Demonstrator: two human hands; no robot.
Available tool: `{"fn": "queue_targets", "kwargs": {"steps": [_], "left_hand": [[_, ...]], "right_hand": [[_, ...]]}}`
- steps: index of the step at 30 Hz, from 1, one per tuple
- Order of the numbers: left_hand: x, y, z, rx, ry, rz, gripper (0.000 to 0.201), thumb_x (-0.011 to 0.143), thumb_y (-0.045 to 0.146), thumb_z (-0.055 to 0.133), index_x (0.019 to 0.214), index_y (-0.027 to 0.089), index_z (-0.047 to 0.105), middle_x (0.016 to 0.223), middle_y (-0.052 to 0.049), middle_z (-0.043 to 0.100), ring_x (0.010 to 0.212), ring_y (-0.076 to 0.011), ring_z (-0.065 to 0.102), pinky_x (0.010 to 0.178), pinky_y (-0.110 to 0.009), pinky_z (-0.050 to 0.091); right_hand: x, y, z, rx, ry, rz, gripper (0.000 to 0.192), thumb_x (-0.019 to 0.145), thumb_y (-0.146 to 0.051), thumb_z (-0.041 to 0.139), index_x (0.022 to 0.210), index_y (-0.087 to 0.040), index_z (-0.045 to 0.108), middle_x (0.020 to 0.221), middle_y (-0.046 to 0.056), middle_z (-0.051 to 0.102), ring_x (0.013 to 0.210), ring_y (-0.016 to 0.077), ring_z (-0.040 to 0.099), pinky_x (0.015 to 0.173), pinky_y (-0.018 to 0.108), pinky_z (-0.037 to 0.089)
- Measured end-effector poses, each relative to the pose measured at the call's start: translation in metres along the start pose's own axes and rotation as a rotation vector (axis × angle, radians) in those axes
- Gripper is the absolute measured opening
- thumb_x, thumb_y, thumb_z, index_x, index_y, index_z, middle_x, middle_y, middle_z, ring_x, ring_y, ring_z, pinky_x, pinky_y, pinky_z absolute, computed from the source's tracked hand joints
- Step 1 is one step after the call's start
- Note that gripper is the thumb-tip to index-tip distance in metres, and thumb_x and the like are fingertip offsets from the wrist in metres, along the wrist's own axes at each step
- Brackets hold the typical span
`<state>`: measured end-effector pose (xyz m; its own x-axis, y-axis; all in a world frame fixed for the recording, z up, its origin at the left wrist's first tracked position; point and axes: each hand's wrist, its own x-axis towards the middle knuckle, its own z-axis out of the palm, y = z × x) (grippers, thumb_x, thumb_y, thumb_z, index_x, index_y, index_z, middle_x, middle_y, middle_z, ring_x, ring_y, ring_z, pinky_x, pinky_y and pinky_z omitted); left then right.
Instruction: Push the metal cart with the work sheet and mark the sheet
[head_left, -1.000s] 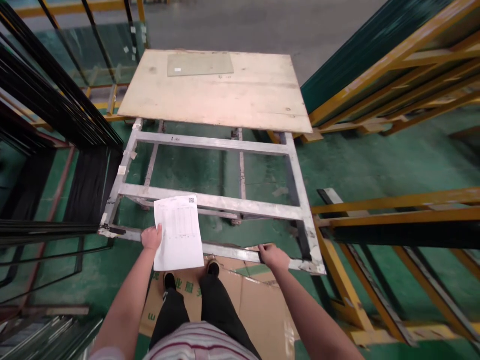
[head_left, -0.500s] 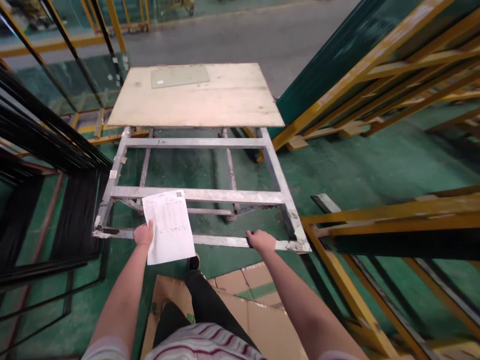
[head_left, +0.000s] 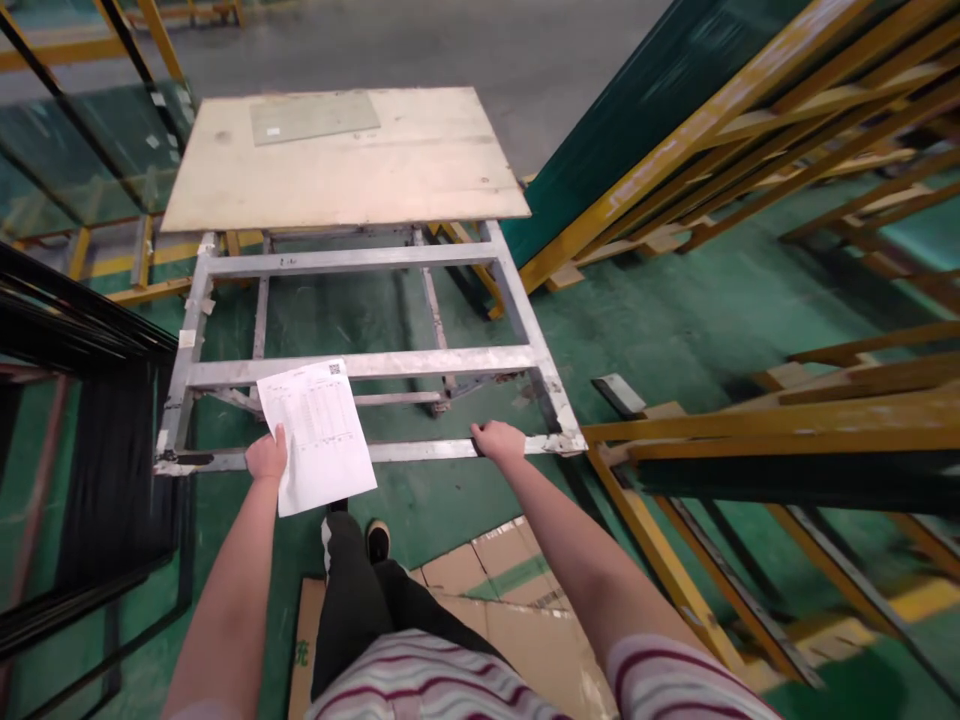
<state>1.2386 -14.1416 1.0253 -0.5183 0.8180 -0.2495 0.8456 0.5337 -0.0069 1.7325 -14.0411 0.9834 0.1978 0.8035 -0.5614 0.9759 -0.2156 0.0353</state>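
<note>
A metal frame cart (head_left: 360, 365) with a pale wooden board (head_left: 360, 180) across its far end stands in front of me. My left hand (head_left: 267, 455) is closed round the near crossbar at its left part and also pins a printed sheet of paper (head_left: 319, 435) under the thumb. The sheet drapes over the bar, its print facing up. Further right, my right hand (head_left: 499, 441) wraps round the same near crossbar. On the board lies a thin, greenish flat pane (head_left: 315, 116) with a small white label.
Yellow racks with dark panels (head_left: 600, 130) rise close on the right, and another yellow rack (head_left: 750, 435) stands nearer. Black bars (head_left: 105, 420) are stacked at left, below glass panes (head_left: 67, 160). Flattened cardboard (head_left: 495, 600) lies on the green floor under me.
The cart has moved forward past the right racks, with both hands still on its near bar. My legs have stepped ahead, and one foot is now off the cardboard.
</note>
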Motion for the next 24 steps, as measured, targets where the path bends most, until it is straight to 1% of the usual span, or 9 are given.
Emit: {"fn": "queue_targets", "kwargs": {"steps": [3, 6, 11, 12, 14, 16, 18, 24], "left_hand": [[-0.009, 0.009, 0.020, -0.004, 0.011, 0.001, 0.086, 0.099, 0.059, 0.005, 0.089, 0.010, 0.075, 0.092, -0.016, 0.070, 0.087, -0.0311, 0.066, 0.071, -0.037, 0.042], [-0.018, 0.026, 0.052, -0.006, 0.039, -0.001, 0.083, 0.100, 0.057, 0.006, 0.089, 0.011, 0.075, 0.091, -0.015, 0.070, 0.087, -0.0306, 0.066, 0.071, -0.037, 0.042], [-0.041, 0.071, 0.119, 0.010, 0.112, -0.020, 0.083, 0.101, 0.056, 0.006, 0.088, 0.010, 0.074, 0.090, -0.014, 0.070, 0.085, -0.0290, 0.066, 0.068, -0.034, 0.039], [-0.047, 0.080, 0.129, 0.011, 0.118, -0.022, 0.083, 0.101, 0.056, 0.006, 0.088, 0.010, 0.074, 0.090, -0.014, 0.070, 0.085, -0.0288, 0.066, 0.067, -0.034, 0.039], [-0.056, 0.098, 0.142, 0.009, 0.120, -0.028, 0.082, 0.101, 0.055, 0.006, 0.089, 0.011, 0.074, 0.090, -0.014, 0.070, 0.085, -0.0287, 0.067, 0.067, -0.034, 0.038], [-0.058, 0.115, 0.148, 0.001, 0.114, -0.031, 0.081, 0.101, 0.054, 0.007, 0.090, 0.011, 0.075, 0.091, -0.014, 0.070, 0.086, -0.0288, 0.067, 0.066, -0.034, 0.037], [-0.051, 0.133, 0.150, -0.012, 0.105, -0.034, 0.081, 0.101, 0.054, 0.006, 0.091, 0.011, 0.075, 0.091, -0.014, 0.070, 0.086, -0.0292, 0.067, 0.067, -0.034, 0.037], [-0.003, 0.198, 0.156, -0.030, 0.101, -0.067, 0.082, 0.101, 0.054, 0.006, 0.092, 0.011, 0.075, 0.093, -0.014, 0.070, 0.088, -0.0296, 0.066, 0.069, -0.035, 0.038]], "right_hand": [[0.008, 0.009, 0.013, -0.009, -0.004, 0.017, 0.057, 0.094, -0.047, 0.034, 0.102, -0.010, 0.076, 0.108, 0.021, 0.069, 0.106, 0.0302, 0.065, 0.088, 0.038, 0.049], [0.032, 0.025, 0.035, -0.020, -0.003, 0.014, 0.058, 0.094, -0.049, 0.034, 0.102, -0.011, 0.076, 0.109, 0.020, 0.069, 0.107, 0.0307, 0.065, 0.089, 0.038, 0.049], [0.090, 0.074, 0.079, -0.020, 0.022, -0.021, 0.058, 0.094, -0.051, 0.034, 0.101, -0.012, 0.076, 0.109, 0.019, 0.069, 0.107, 0.0311, 0.065, 0.087, 0.038, 0.049], [0.100, 0.084, 0.085, -0.020, 0.031, -0.031, 0.058, 0.094, -0.050, 0.034, 0.101, -0.012, 0.076, 0.109, 0.019, 0.069, 0.106, 0.0312, 0.065, 0.087, 0.038, 0.049], [0.118, 0.103, 0.094, -0.025, 0.054, -0.051, 0.058, 0.093, -0.050, 0.034, 0.100, -0.012, 0.076, 0.107, 0.018, 0.069, 0.105, 0.0314, 0.065, 0.086, 0.038, 0.050], [0.137, 0.115, 0.096, -0.037, 0.076, -0.067, 0.059, 0.093, -0.051, 0.033, 0.100, -0.013, 0.076, 0.105, 0.018, 0.070, 0.104, 0.0316, 0.066, 0.084, 0.038, 0.050], [0.159, 0.121, 0.091, -0.050, 0.086, -0.074, 0.059, 0.093, -0.052, 0.032, 0.099, -0.014, 0.076, 0.104, 0.017, 0.070, 0.102, 0.0316, 0.066, 0.083, 0.038, 0.050], [0.244, 0.124, 0.051, -0.053, 0.081, -0.097, 0.057, 0.094, -0.050, 0.033, 0.099, -0.013, 0.076, 0.105, 0.018, 0.070, 0.103, 0.0308, 0.065, 0.083, 0.037, 0.049]]}}
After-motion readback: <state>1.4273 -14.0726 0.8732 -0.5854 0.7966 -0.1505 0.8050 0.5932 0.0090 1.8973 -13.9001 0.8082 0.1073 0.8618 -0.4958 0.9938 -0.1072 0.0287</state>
